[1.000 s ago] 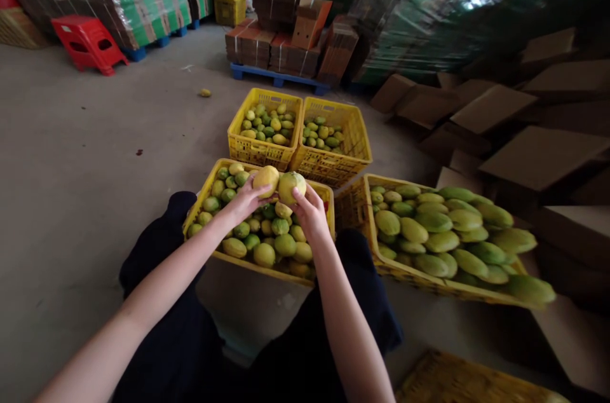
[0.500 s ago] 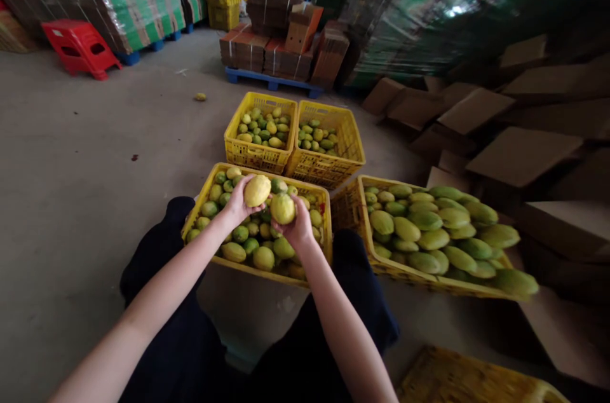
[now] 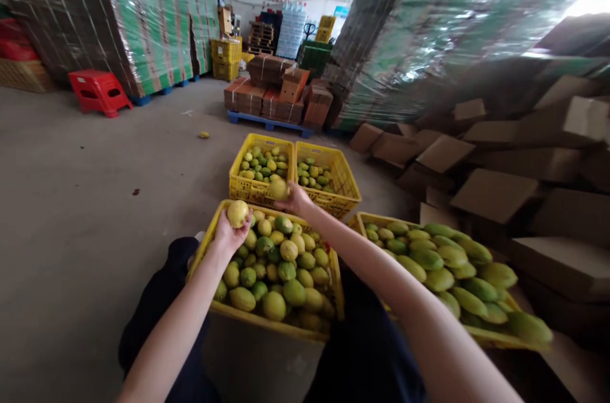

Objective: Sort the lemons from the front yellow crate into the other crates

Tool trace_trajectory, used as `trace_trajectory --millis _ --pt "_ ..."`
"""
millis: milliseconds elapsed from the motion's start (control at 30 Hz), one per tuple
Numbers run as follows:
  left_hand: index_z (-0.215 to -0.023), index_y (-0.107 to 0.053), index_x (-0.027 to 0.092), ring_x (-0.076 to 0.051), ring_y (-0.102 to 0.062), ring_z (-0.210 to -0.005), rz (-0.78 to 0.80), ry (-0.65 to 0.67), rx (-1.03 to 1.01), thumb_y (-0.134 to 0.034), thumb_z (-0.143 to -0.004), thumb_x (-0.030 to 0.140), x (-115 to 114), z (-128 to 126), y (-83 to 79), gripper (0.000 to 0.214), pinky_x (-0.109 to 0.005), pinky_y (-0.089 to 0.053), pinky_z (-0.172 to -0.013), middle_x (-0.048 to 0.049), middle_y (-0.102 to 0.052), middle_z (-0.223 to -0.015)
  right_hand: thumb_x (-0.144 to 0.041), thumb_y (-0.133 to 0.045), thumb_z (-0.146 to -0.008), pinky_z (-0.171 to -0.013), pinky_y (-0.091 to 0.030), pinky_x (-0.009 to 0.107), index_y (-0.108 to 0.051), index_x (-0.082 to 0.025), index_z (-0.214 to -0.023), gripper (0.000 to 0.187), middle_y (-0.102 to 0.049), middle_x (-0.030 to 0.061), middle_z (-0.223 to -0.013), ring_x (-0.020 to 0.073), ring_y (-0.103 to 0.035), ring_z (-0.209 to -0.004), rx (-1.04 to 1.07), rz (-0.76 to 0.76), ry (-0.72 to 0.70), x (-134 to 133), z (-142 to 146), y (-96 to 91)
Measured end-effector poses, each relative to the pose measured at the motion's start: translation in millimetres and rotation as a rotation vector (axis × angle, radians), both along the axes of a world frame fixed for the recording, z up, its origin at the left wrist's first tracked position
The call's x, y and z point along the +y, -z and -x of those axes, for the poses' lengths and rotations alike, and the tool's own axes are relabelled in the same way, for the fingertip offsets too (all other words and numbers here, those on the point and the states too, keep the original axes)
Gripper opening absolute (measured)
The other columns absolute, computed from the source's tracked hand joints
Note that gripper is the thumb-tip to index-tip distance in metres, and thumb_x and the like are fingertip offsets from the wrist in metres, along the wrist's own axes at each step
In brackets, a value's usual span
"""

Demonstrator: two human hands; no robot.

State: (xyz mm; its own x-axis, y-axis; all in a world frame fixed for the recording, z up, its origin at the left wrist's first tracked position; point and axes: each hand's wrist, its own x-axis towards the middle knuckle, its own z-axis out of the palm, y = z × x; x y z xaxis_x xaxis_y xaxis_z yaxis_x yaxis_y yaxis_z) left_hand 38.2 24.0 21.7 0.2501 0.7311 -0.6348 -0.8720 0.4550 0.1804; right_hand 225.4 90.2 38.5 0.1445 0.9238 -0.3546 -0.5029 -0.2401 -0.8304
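Right hand [image 3: 298, 199] with fruit [image 3: 279, 189] at far crate [image 3: 248, 190]; boxes [image 3: 493, 196] right, stool [image 3: 98, 90] left

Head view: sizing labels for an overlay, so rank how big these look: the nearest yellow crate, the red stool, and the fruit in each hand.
1. nearest yellow crate
2. red stool, shrunk by distance
3. Unranked: left-hand fruit and right-hand fruit look alike.
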Motion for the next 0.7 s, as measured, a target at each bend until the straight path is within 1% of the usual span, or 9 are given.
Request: trace_trajectory --millis 67,100,133,200,300,400,500,633,700 --pt "-0.117 -0.059 0.012 -0.011 -0.058 -0.05 0.008 0.004 -0.015 -0.031 -0.103 0.036 -2 -3 0.0 0.039 -0.014 -0.042 -0.034 -0.0101 -0.065 -0.083 -0.034 -0.064 -0.086 -0.055 -0.06 0.026 -0.061 -0.02 -0.102 0.022 -0.071 -0.0009 -0.088 0.0115 -0.067 -0.055 -0.059 0.025 0.029 38 -10 -19.9" --pt "-0.118 -0.059 0.012 -0.011 -0.058 -0.05 0.011 0.004 -0.021 -0.031 -0.103 0.036 -3 -5 0.0 0.039 -0.013 -0.043 -0.035 -0.0098 -0.064 -0.083 -0.031 -0.066 -0.084 -0.056 -0.06 0.026 -0.061 -0.021 -0.103 0.022 -0.071 -0.0013 -0.09 0.0113 -0.068 -0.056 -0.086 0.035 0.034 46 -16 -23.4" --pt "-0.117 -0.059 0.012 -0.01 -0.057 -0.05 0.013 0.0 -0.025 -0.03 -0.104 0.036 -4 -6 0.1 0.039 -0.013 -0.043 -0.035 -0.0094 -0.064 -0.082 -0.027 -0.066 -0.083 -0.056 -0.06 0.025 -0.061 -0.022 -0.103 0.021 -0.071 -0.0018 -0.089 0.0111 -0.067 -0.054 -0.113 0.051 0.025 47 -21 -22.4" --pt "-0.116 -0.059 0.013 -0.011 -0.057 -0.05 0.012 -0.001 -0.035 -0.029 -0.104 0.036 -4 -8 0.4 0.041 -0.013 -0.043 -0.035 -0.0092 -0.063 -0.081 -0.022 -0.064 -0.083 -0.052 -0.059 0.025 -0.062 -0.019 -0.099 0.016 -0.069 -0.0011 -0.082 0.0122 -0.067 -0.051 -0.172 0.1 -0.047 31 -29 -8.7" --pt "-0.115 -0.061 0.012 -0.012 -0.058 -0.051 0.001 0.028 -0.059 -0.031 -0.103 0.038 -4 -10 2.1 0.042 -0.014 -0.044 -0.034 -0.0108 -0.064 -0.082 -0.019 -0.061 -0.084 -0.047 -0.056 0.026 -0.063 -0.014 -0.087 0.006 -0.069 0.0021 -0.07 0.0149 -0.066 -0.048 -0.262 0.189 -0.249 -19 -35 25.4" --pt "-0.114 -0.061 0.012 -0.013 -0.059 -0.052 -0.013 0.052 -0.086 -0.035 -0.101 0.039 -4 -13 5.5 0.04 -0.016 -0.044 -0.034 -0.0117 -0.066 -0.084 -0.02 -0.061 -0.086 -0.049 -0.055 0.023 -0.065 -0.016 -0.083 0.006 -0.071 0.0016 -0.07 0.0143 -0.068 -0.052 -0.344 0.211 -0.429 -64 -34 50.8" --pt "-0.111 -0.061 0.013 -0.013 -0.059 -0.052 -0.062 0.052 -0.082 -0.035 -0.101 0.037 -7 -16 9.5 0.038 -0.016 -0.043 -0.035 -0.011 -0.066 -0.083 -0.025 -0.07 -0.084 -0.054 -0.056 0.024 -0.067 -0.017 -0.085 0.008 -0.075 0.0035 -0.078 0.0145 -0.069 -0.058 -0.413 0.161 -0.589 -88 -25 58.7" --pt "-0.116 -0.061 0.014 -0.015 -0.062 -0.053 -0.137 0.074 0.058 -0.034 -0.102 0.037 -9 -17 18.0 0.037 -0.018 -0.045 -0.037 -0.0089 -0.068 -0.081 -0.032 -0.067 -0.089 -0.079 -0.06 0.031 -0.069 -0.021 -0.092 0.011 -0.076 0.0032 -0.095 0.0172 -0.072 -0.078 -0.593 0.044 -0.762 -102 -9 57.0" --pt "-0.12 -0.059 0.014 -0.016 -0.063 -0.054 -0.145 0.109 0.139 -0.034 -0.103 0.038 -14 -19 28.7 0.039 -0.019 -0.047 -0.038 -0.0077 -0.068 -0.079 -0.033 -0.067 -0.088 -0.09 -0.057 0.035 -0.07 -0.023 -0.093 0.011 -0.076 0.0023 -0.098 0.0213 -0.072 -0.093 -0.834 0.037 -0.827 -109 -7 56.7"
